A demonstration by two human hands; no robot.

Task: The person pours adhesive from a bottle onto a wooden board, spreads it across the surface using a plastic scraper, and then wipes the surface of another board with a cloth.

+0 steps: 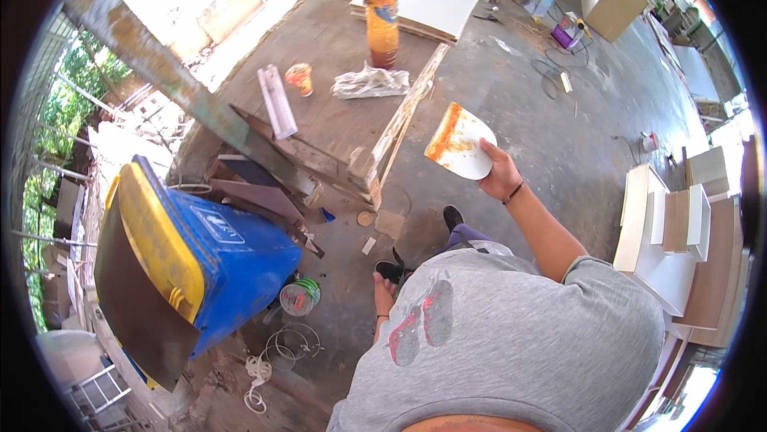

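Observation:
My right hand (499, 172) is closed on the edge of a flat white board piece (473, 152) with one rounded end. Orange-brown paste is smeared along its straight far edge and partly across its face. The board is held out over the floor, right of the wooden workbench (326, 26). My left hand (384, 298) hangs low beside my grey shirt, near my black shoe (389, 271). Its fingers are small and partly hidden, so I cannot make out whether they hold anything.
On the bench stand an orange-brown bottle (382, 24), a crumpled white cloth (371, 83), an orange-stained cup (300, 78) and a pale channel strip (276, 102). A blue bin (240, 248) with a yellow lid stands left. White drawers (675, 224) are at right.

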